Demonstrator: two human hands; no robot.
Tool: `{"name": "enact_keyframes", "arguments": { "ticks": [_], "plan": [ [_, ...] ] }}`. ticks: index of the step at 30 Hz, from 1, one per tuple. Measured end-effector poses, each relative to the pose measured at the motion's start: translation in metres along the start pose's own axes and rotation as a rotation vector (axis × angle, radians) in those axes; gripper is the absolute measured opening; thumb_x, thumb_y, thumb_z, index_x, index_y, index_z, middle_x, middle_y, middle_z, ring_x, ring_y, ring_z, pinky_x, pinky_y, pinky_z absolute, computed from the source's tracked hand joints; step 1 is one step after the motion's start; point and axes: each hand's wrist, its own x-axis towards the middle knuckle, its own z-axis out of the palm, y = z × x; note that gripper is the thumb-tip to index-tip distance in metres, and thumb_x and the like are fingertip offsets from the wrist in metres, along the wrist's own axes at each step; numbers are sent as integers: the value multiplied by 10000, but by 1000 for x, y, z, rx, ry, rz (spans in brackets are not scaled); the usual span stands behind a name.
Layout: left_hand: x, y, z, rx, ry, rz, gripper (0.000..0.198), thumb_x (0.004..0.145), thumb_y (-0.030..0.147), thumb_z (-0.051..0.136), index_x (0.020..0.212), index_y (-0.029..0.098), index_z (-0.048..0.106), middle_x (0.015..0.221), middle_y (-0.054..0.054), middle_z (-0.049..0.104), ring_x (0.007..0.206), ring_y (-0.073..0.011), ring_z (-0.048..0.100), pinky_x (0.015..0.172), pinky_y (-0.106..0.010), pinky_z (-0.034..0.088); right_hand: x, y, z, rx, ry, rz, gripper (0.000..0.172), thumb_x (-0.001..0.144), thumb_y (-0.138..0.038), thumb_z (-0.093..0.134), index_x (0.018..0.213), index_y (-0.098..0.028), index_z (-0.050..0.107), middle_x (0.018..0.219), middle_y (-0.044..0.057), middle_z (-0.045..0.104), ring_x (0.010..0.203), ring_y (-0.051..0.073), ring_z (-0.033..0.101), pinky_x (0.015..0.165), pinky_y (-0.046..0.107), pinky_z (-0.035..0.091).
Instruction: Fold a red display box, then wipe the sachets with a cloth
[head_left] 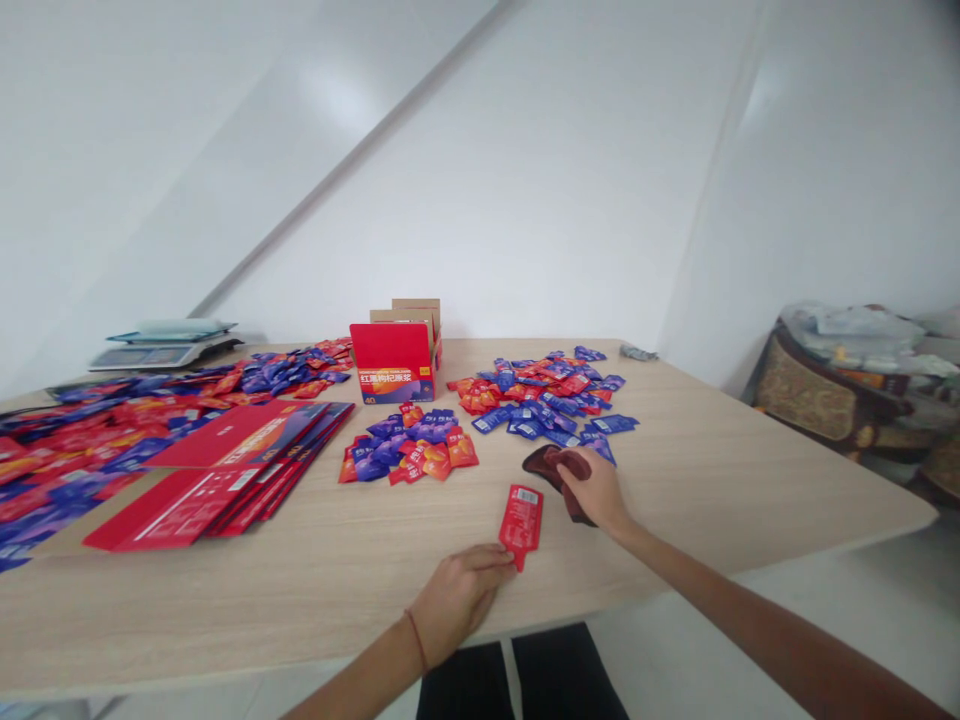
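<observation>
My left hand (459, 592) rests near the table's front edge and pinches the narrow end of a small red sachet (521, 520) lying flat on the wood. My right hand (596, 490) lies a little further back, fingers curled over a dark maroon object (551, 463) that I cannot identify. Just beyond are two heaps of sachets: a small blue and orange pile (409, 445) and a wider blue and red pile (547, 395). An open red carton (395, 360) stands upright behind them.
A stack of flat red cartons (225, 470) lies at the left, with a long spread of blue and red sachets (112, 420) behind it. A weighing scale (165, 345) sits at the far left. The wooden table (750, 470) ends at the right, beside cluttered furniture (855, 390).
</observation>
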Motion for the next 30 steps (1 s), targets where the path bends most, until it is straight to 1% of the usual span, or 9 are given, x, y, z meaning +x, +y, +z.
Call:
{"name": "enact_keyframes", "arguments": {
  "ticks": [5,10,12,15,17,19,22,24,30],
  "plan": [
    [5,5,-6,54,-31,20,342,1033,166,464,1260,221,713,1290,-73,732,1211,-199,687,1091,-320,543,-31,30,-23,-164,40,87,248,883,-368,572,1034,-238,721,1078,79,749,995,280,687,902,418,520],
    [10,8,-11,80,-66,20,315,1027,172,471,1214,231,717,1275,-67,727,1167,-215,691,1055,-334,552,-45,41,-28,-251,-7,45,248,887,-304,547,1064,-258,715,1106,68,724,1025,272,668,906,414,515],
    [16,9,-13,24,-35,-58,332,1019,156,448,1201,234,715,1288,-69,707,1172,-205,677,1052,-320,538,-47,40,-27,-276,-40,17,233,893,-286,545,1054,-260,712,1092,64,716,1017,270,662,896,409,511],
    [30,13,-15,27,-15,-325,294,1015,187,443,1134,219,710,1161,-85,699,1065,-201,686,977,-311,545,-48,36,-27,-297,-39,-6,224,904,-267,543,1060,-255,703,1100,71,711,1016,272,654,905,411,504],
    [42,16,-13,119,-52,-493,246,1014,297,488,1128,200,684,1094,-96,675,1008,-233,680,931,-348,546,-48,35,-28,-304,-36,-8,223,910,-263,538,1062,-254,700,1101,73,711,1016,272,652,909,411,502],
    [53,20,-10,222,-98,-590,329,999,439,518,1138,175,656,1092,-115,656,1006,-284,668,910,-407,541,-48,35,-28,-311,-44,-7,225,915,-262,534,1065,-255,702,1107,72,710,1018,270,650,909,407,501],
    [68,23,-5,310,-147,-662,495,942,606,550,1116,150,637,1101,-144,647,1021,-353,656,878,-470,533,-48,36,-29,-318,-45,-1,229,917,-258,530,1066,-249,704,1104,72,711,1021,270,647,912,408,498],
    [75,23,-3,315,-174,-702,551,890,638,603,1126,140,624,1131,-162,647,1050,-375,654,883,-477,524,-48,36,-28,-325,-39,1,226,914,-256,533,1065,-245,701,1102,73,712,1021,273,644,913,412,495],
    [83,16,-3,255,-235,-764,467,861,496,675,1152,146,572,1143,-161,692,1054,-335,700,857,-386,521,-48,36,-28,-314,-45,-4,223,910,-253,542,1066,-244,701,1105,73,707,1021,271,641,907,409,496]
  ]
}}
